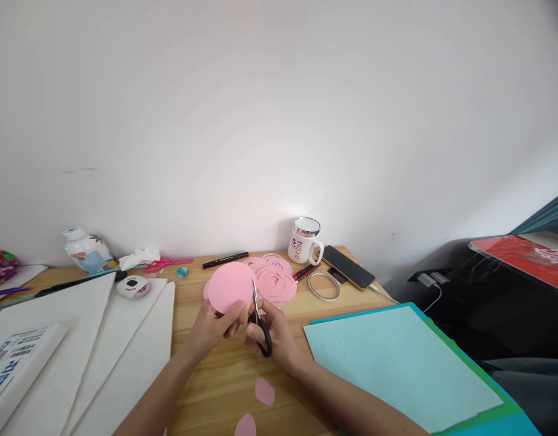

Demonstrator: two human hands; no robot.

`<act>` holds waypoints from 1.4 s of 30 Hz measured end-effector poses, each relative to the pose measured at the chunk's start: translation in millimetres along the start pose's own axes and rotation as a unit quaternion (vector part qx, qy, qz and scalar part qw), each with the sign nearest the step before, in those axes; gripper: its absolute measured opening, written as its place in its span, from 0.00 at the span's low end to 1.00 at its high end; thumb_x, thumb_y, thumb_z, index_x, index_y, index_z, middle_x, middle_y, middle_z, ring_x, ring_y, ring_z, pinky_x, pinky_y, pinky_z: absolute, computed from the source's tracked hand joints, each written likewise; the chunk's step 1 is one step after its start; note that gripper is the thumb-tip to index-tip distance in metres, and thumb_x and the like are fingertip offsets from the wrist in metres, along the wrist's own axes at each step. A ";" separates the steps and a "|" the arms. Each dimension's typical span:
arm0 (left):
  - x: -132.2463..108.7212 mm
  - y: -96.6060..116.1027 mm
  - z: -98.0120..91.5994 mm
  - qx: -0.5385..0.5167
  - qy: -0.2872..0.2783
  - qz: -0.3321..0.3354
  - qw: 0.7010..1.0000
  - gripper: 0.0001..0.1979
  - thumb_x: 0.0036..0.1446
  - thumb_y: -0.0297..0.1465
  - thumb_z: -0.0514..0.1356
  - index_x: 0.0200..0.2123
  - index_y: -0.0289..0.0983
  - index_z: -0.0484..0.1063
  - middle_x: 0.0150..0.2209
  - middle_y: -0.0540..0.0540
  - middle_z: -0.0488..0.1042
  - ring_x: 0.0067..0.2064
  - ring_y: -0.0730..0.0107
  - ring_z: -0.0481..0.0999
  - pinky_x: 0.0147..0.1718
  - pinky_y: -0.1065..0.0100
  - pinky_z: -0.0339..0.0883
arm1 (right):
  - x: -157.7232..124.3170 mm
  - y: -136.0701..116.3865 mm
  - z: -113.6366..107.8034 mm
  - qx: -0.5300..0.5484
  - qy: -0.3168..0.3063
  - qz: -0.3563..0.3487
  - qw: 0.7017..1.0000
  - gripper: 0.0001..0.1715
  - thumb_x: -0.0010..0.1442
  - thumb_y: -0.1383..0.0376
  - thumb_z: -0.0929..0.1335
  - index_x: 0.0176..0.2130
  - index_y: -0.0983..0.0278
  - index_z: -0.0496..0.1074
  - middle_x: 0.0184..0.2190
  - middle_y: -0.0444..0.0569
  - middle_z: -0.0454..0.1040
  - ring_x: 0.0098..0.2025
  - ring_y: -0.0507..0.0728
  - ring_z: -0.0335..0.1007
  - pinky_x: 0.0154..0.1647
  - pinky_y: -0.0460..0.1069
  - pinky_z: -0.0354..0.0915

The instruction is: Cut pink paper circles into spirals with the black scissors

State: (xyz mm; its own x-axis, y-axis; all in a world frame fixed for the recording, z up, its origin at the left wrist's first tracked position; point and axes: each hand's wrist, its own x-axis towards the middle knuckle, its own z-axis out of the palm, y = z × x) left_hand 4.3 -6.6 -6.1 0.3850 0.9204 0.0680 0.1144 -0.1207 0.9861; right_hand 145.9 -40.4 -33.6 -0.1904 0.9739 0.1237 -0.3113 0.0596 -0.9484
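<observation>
**Plenty cut, more in hand**

From where I stand, the left hand (pixel 212 324) pinches the lower edge of a flat pink paper disc (pixel 231 284), held up over the pale wooden desk (pixel 206 387). The disc's face shows no spiral line, so I'd judge its cutting barely begun, if at all. At its right edge are the slim silver blades of black-handled scissors (pixel 255 316), gripped in the right hand (pixel 279 333); whether they bite the paper, I can't tell. Just behind and to the right lies an overlapping heap of pink paper rounds (pixel 275 281) with curling cut lines; those look done, though I can't count them. Two small rounded pink offcuts (pixel 265 392) lie nearer the person.

Around this, from the left: a white box with blue lettering (pixel 31 357) on large white boards (pixel 142 357), a white plastic bottle (pixel 90 251), a white-and-lilac oval gadget (pixel 133 287), bright pink scissors (pixel 163 263), a black marker (pixel 225 260); past the heap, a white handled mug (pixel 301 247), a pale ring (pixel 326 298), a black phone (pixel 350 267) and light-turquoise sheets (pixel 397 363). Boards and sheets hem in both sides, and the heap crowds the space behind the disc.
</observation>
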 end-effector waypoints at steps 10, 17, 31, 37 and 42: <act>0.3 1.6 6.5 -0.029 0.022 -0.013 0.999 0.19 0.52 0.43 0.56 0.19 0.35 0.65 0.10 0.56 0.57 0.14 0.80 0.54 0.15 0.75 0.49 | -0.4 8.3 -1.2 -0.004 -0.005 0.024 1.000 0.24 0.43 0.55 0.74 0.31 0.62 0.59 0.13 0.34 0.63 0.13 0.46 0.56 0.12 0.40 0.51; -1.8 7.3 6.2 -0.007 0.024 -0.019 1.000 0.18 0.50 0.40 0.58 0.16 0.36 0.62 0.12 0.55 0.59 0.16 0.79 0.56 0.15 0.75 0.50 | 0.5 4.8 -1.1 0.026 -0.027 -0.015 0.999 0.25 0.43 0.56 0.75 0.32 0.61 0.60 0.17 0.36 0.65 0.17 0.48 0.58 0.19 0.43 0.56; -0.6 7.6 0.2 0.005 0.009 -0.021 1.000 0.17 0.50 0.37 0.58 0.15 0.36 0.61 0.11 0.55 0.59 0.16 0.80 0.56 0.15 0.75 0.52 | -0.7 3.6 -1.9 -0.005 0.000 0.003 1.000 0.25 0.42 0.56 0.75 0.32 0.61 0.60 0.17 0.36 0.64 0.17 0.47 0.54 0.16 0.41 0.54; -1.1 9.0 -0.4 -0.004 0.023 -0.030 0.999 0.14 0.48 0.36 0.60 0.17 0.36 0.63 0.11 0.55 0.59 0.16 0.79 0.57 0.15 0.75 0.53 | -0.7 1.6 0.2 -0.009 0.006 0.003 1.000 0.23 0.42 0.56 0.74 0.31 0.61 0.60 0.15 0.34 0.62 0.15 0.47 0.55 0.14 0.41 0.52; -0.5 8.9 -1.8 -0.007 0.028 -0.023 0.999 0.15 0.48 0.37 0.60 0.16 0.36 0.63 0.11 0.55 0.59 0.16 0.79 0.57 0.15 0.75 0.54 | -1.6 0.7 0.3 -0.009 0.005 0.009 1.000 0.21 0.45 0.57 0.73 0.30 0.61 0.59 0.13 0.33 0.62 0.13 0.46 0.53 0.13 0.41 0.49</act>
State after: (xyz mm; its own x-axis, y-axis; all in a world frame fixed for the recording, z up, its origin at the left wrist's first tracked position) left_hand 3.6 -7.4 3.0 0.3279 0.9442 0.0304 0.1186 -0.0731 0.9902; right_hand 145.7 -42.0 -34.4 -0.1862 0.9770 0.1041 -0.2921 0.0461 -0.9553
